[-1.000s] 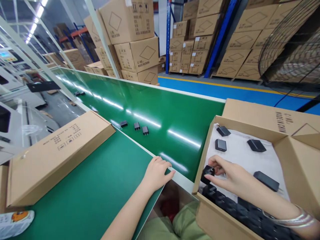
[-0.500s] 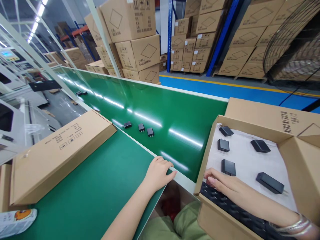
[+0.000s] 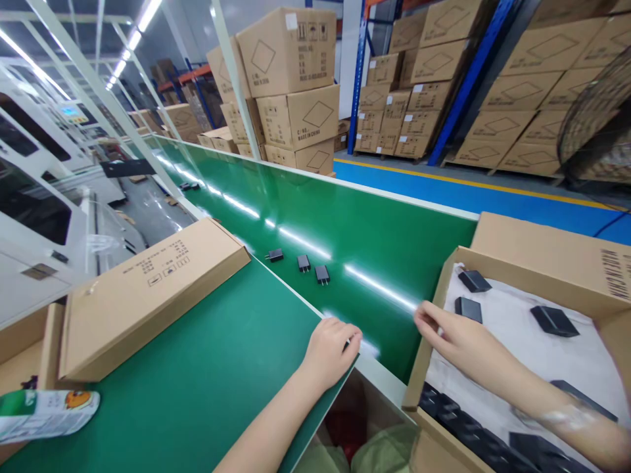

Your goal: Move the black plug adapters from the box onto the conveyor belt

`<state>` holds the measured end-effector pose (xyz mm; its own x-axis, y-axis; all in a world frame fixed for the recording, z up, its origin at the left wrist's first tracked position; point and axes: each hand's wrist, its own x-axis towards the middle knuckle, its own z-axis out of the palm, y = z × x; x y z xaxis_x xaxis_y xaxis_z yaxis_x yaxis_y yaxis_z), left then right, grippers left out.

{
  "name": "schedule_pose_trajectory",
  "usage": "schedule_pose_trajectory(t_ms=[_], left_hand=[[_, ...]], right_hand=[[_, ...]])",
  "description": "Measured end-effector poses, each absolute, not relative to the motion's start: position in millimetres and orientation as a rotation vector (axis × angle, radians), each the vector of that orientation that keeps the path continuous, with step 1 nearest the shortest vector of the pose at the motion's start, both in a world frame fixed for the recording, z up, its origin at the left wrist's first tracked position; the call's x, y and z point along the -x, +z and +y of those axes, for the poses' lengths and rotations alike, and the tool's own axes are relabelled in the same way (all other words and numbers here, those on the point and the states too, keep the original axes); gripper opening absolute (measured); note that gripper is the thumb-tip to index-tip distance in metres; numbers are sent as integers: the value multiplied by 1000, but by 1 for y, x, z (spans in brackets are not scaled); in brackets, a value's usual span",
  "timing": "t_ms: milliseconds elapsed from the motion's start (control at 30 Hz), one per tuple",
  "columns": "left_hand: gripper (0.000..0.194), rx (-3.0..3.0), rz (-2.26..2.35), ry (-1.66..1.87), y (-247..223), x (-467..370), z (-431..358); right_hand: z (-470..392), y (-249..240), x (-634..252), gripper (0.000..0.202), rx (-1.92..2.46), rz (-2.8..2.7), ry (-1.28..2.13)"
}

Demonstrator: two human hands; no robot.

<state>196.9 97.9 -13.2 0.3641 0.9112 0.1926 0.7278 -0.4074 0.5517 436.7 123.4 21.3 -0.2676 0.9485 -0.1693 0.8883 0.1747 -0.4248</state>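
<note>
My left hand (image 3: 332, 349) rests by the near rim of the green conveyor belt (image 3: 379, 243), fingers curled toward the thumb; a small dark patch shows between them, too small to make out. My right hand (image 3: 451, 332) hangs over the left wall of the open cardboard box (image 3: 444, 282), fingers loosely bent and apart, with nothing visible in them. Inside the box, black plug adapters (image 3: 468, 309) lie loose on a white sheet (image 3: 513, 295), and a row of adapters (image 3: 458, 420) lines the near side. Beyond my left hand, three adapters (image 3: 322, 274) lie on the belt.
A closed flat carton (image 3: 152, 295) lies on the green side table (image 3: 211, 368) at left, beside a printed packet (image 3: 49, 414). More dark pieces (image 3: 190, 186) sit farther up the belt. Stacked cartons (image 3: 300, 118) and a fan (image 3: 596, 125) stand behind the belt.
My right hand has risen from the near row of adapters to the box's left wall. My left hand's fingers have curled in. The view has shifted, so everything sits differently in the picture.
</note>
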Motion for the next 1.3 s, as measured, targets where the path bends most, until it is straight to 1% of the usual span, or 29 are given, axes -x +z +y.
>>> schedule_pose_trajectory(t_ms=[67, 167, 267, 367, 433, 500, 633, 667, 800, 867, 1100, 1200, 1300], left_hand=[[28, -2115, 1546, 784, -9, -194, 101], [26, -2030, 1702, 798, -1, -186, 113], [24, -2037, 1915, 649, 7, -173, 135], [24, -2031, 2145, 439, 11, -162, 166], [25, -2016, 2217, 367, 8, -161, 189], [25, -2001, 2256, 321, 1, -167, 210], [27, -1937, 2335, 198, -18, -190, 239], [27, -1921, 2347, 170, -22, -195, 244], [25, -1955, 2311, 92, -25, -188, 254], [27, -2004, 2271, 60, -20, -170, 257], [22, -2041, 2242, -124, -3, -107, 258], [26, -2047, 2204, -214, -2, -103, 256], [32, -2074, 2147, -316, 3, -105, 254]], right_hand=[[156, 27, -401, 22, 1833, -2439, 550], [196, 17, -339, 31, 1816, -2508, 459], [219, -6, -293, 42, 1859, -2531, 366], [227, -25, -276, 41, 1851, -2587, 318], [229, -30, -280, 34, 1819, -2630, 303], [230, -29, -293, 32, 1776, -2665, 290], [230, -17, -332, 41, 1699, -2694, 238], [230, -15, -341, 38, 1692, -2696, 218], [225, -12, -366, 19, 1662, -2711, 142], [221, -16, -370, 17, 1630, -2730, 117], [204, -45, -364, 41, 1556, -2859, 42], [197, -48, -359, 44, 1591, -2882, -3], [196, -38, -358, 48, 1601, -2889, 25]])
